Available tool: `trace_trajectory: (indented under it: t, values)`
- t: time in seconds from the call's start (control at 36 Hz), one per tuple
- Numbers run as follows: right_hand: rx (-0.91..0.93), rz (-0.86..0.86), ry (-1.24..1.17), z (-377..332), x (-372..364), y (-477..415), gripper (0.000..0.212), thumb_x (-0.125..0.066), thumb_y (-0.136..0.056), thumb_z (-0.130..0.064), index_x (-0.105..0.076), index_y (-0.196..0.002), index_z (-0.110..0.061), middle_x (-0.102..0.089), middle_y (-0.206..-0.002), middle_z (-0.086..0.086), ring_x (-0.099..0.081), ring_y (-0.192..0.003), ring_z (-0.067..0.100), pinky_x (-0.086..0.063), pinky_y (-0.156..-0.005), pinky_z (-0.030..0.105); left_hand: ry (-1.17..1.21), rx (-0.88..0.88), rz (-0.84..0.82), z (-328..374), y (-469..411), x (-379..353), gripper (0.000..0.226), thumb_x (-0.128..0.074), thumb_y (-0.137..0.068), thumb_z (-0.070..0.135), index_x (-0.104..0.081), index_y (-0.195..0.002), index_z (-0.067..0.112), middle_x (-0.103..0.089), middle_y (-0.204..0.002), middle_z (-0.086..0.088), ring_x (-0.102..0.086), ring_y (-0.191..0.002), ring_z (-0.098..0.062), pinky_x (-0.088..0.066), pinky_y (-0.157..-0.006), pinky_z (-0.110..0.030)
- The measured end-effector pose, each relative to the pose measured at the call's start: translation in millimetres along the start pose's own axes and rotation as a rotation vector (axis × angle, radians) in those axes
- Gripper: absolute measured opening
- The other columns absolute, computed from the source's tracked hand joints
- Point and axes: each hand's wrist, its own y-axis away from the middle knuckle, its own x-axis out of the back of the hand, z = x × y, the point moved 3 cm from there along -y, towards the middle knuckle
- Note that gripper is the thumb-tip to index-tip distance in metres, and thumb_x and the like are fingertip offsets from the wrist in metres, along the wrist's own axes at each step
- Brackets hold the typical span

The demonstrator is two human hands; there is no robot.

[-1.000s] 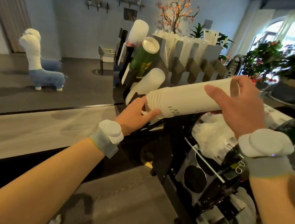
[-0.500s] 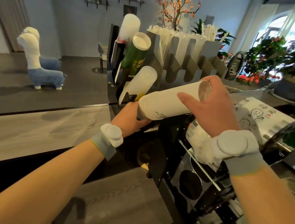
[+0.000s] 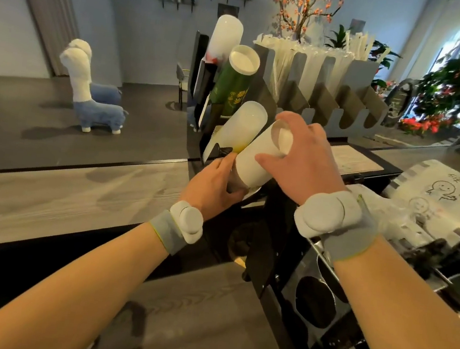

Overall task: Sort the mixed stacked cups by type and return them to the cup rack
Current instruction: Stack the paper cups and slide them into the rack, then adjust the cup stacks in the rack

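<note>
My right hand [image 3: 308,166] curls round the open upper end of a tilted stack of white paper cups [image 3: 257,157]. My left hand [image 3: 213,184] grips its lower end at the foot of the black cup rack [image 3: 200,63], beside a frosted plastic stack [image 3: 243,126] slotted below green paper cups [image 3: 232,87].

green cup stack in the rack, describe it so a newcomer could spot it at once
Find the black cup rack left of the grey straw holder. The green cup stack leans out second from the top. It alone is dark green with yellow print; its neighbours are white.
</note>
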Motion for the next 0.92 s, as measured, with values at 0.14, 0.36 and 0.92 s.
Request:
trace_trajectory:
  t: [0.14, 0.36, 0.92]
  values:
    - [-0.086, -0.024, 0.089, 7, -11, -8, 0.064, -0.073, -0.08, -0.047, -0.039, -0.127, -0.022, -0.046, -0.121, 0.008, -0.051, -0.103, 0.025, -0.042, -0.081, 0.034, -0.014, 0.017, -0.048, -6, -4, 0, 0.084, -0.074, -0.083, 0.03, -0.027, -0.152, 0.025, -0.042, -0.151, -0.002, -0.043, -0.137, -0.022, -0.036, -0.112, -0.038]
    - [-0.101, -0.115, 0.135, 16, -53, 4, 0.058, -0.062, -0.088, -0.036, -0.03, -0.133, -0.018, -0.042, -0.122, 0.009, -0.055, -0.107, 0.028, -0.041, -0.076, 0.031, 0.035, 0.066, -0.063, -17, -8, -20, 0.078, -0.071, -0.083, 0.046, -0.033, -0.15, 0.03, -0.047, -0.149, 0.003, -0.045, -0.136, -0.021, -0.032, -0.111, -0.032]
    - [0.172, 0.174, -0.017, -33, -45, 26, 0.054, -0.064, -0.085, -0.038, -0.043, -0.131, -0.018, -0.041, -0.133, 0.004, -0.042, -0.122, 0.021, -0.042, -0.097, 0.03, 0.198, 0.067, -0.134, -41, 59, 40, 0.029, -0.068, -0.091, 0.021, -0.058, -0.119, 0.022, -0.062, -0.113, 0.006, -0.062, -0.102, -0.008, -0.054, -0.093, -0.032]
